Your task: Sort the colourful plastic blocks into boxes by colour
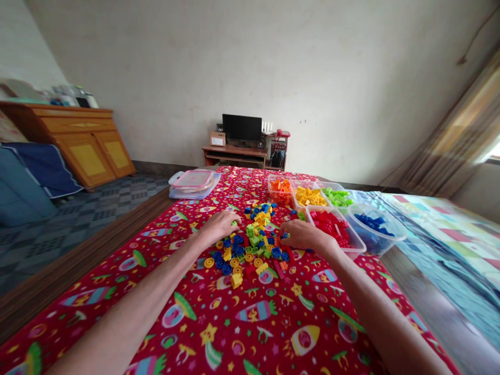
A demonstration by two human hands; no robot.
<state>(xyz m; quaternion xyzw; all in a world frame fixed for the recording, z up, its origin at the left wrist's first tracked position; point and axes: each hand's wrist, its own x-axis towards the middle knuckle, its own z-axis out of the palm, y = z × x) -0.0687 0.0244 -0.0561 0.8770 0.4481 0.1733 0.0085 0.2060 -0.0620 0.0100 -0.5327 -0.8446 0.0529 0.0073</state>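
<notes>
Across the middle of the red patterned cloth point(258, 341) lay a loose pile of plastic bricks point(254, 241), mostly yellow, blue and green. Beside it, the left hand point(222, 226) pinched a light green brick point(234, 223) at its fingertips. Opposite, the right hand point(299, 233) curled its fingers by a small blue piece point(286, 235); whether they gripped it, I could not tell. Farther right stood clear tubs point(354, 253) of colour-sorted bricks; stacked lids point(193, 179) lay far left.

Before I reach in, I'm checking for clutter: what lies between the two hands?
In the head view, part of the mixed brick pile lies between the left hand and right hand.
</notes>
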